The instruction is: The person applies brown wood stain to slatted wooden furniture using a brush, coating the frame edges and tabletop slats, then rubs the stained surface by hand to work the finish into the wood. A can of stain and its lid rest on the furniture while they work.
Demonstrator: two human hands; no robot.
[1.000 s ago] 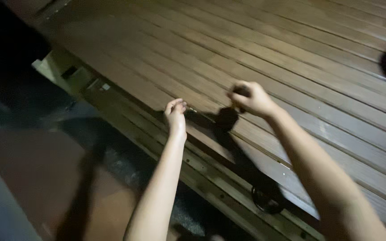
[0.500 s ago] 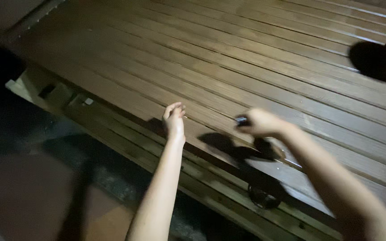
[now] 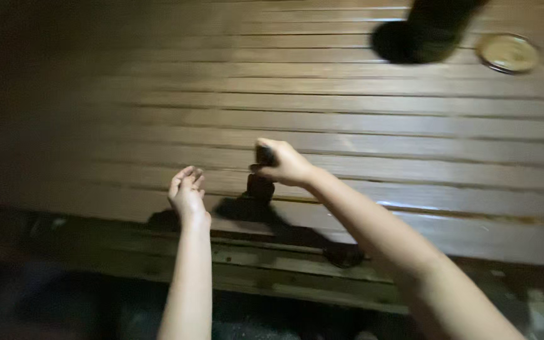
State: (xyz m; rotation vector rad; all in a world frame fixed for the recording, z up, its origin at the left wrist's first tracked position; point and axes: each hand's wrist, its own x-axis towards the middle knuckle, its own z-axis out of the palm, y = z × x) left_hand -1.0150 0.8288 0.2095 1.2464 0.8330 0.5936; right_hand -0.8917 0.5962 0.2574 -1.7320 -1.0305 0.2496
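Brown wooden slats (image 3: 360,126) fill my view, lit bright in the middle. I see the right hand (image 3: 284,165) closed around a small dark thing (image 3: 264,155), held just above the boards. The left hand (image 3: 187,192) is loose and holds nothing.

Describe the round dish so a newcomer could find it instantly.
Start from the wooden slat deck that fills the view and follow it to the far right corner. There, right of a dark blurred shape, lies the round dish: shallow, pale and shiny-rimmed, the only round light thing on the boards.
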